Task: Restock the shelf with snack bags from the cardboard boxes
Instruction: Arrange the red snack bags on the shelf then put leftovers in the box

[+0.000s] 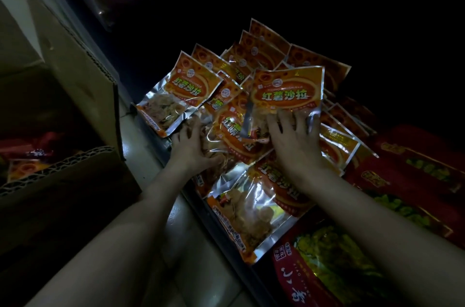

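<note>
1. Snack bags (254,110), orange with clear windows, lie in a loose overlapping heap on a low, dark shelf (201,208), seen from above.
2. One upright orange bag (286,95) leans at the heap's centre; the right hand (294,143) lies spread and flat on its lower edge, fingers (289,120) splayed and pressing, not closed around it.
3. At the heap's near-left edge the left hand (191,148) has its fingers curled partway into the crinkled clear film of a bag; whether it truly grips is hard to tell.
4. Just right of the heap, red snack packs (415,181) with yellow-green windows lie flat, touching the orange pile.
5. Left of the shelf edge, pale floor tiles (156,163) show between the shelf and an open cardboard box (75,155) holding more bags.
6. Behind the heap the shelf falls into darkness; nothing can be made out there.
</note>
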